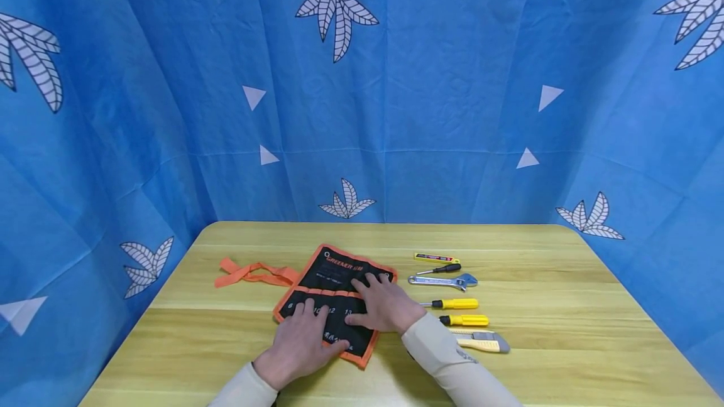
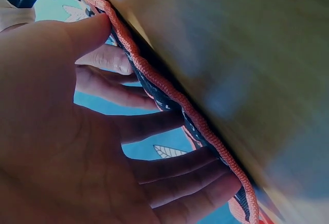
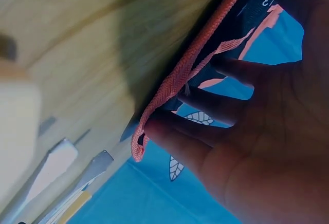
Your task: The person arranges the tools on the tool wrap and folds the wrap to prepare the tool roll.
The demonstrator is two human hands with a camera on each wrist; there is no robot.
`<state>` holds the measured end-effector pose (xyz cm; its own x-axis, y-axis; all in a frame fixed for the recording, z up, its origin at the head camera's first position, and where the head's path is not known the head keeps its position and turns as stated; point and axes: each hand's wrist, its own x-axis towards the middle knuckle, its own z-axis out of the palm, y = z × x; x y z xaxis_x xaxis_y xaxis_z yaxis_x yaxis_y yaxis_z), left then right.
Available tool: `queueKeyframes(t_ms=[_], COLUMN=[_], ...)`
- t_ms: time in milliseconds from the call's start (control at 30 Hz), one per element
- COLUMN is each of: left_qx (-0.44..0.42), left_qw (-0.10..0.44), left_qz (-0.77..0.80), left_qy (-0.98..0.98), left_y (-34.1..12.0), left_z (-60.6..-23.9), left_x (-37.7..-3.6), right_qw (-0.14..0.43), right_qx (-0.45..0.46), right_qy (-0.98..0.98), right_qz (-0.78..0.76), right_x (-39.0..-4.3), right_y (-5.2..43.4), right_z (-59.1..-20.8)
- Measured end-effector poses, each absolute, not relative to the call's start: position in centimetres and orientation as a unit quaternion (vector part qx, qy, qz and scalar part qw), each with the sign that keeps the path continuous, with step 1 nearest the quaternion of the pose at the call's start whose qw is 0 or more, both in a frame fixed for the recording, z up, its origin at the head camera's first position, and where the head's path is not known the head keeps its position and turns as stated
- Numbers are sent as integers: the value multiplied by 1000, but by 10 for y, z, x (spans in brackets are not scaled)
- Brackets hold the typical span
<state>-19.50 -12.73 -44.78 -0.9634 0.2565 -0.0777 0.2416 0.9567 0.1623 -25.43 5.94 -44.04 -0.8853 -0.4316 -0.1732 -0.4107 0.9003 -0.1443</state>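
On the worktop (image 1: 226,325), both the left hand (image 1: 300,345) and right hand (image 1: 384,306) press flat, fingers spread, on the unrolled tool pouch (image 1: 330,278) (its pockets look empty), while screwdrivers (image 1: 455,311) and wrench (image 1: 444,281) lie loose right of the pouch.

Light wooden table (image 1: 565,281) ringed by blue leaf-print cloth backdrop (image 1: 452,80)

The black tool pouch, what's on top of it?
Both hands lie flat on the black tool pouch: left hand, right hand. Whatever is inside its pockets is hidden.
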Motion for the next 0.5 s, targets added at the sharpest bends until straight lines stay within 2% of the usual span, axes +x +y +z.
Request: queueKeyframes(t_ms=[500], left_qx=[122], left_qw=[63], left_qz=[86], left_qy=[987], left_y=[-131], left_z=[-449], left_x=[-197], right_qw=[105], right_qx=[-200], right_qy=[974], right_qz=[-33], right_x=[-250], right_y=[53], right_z=[-443])
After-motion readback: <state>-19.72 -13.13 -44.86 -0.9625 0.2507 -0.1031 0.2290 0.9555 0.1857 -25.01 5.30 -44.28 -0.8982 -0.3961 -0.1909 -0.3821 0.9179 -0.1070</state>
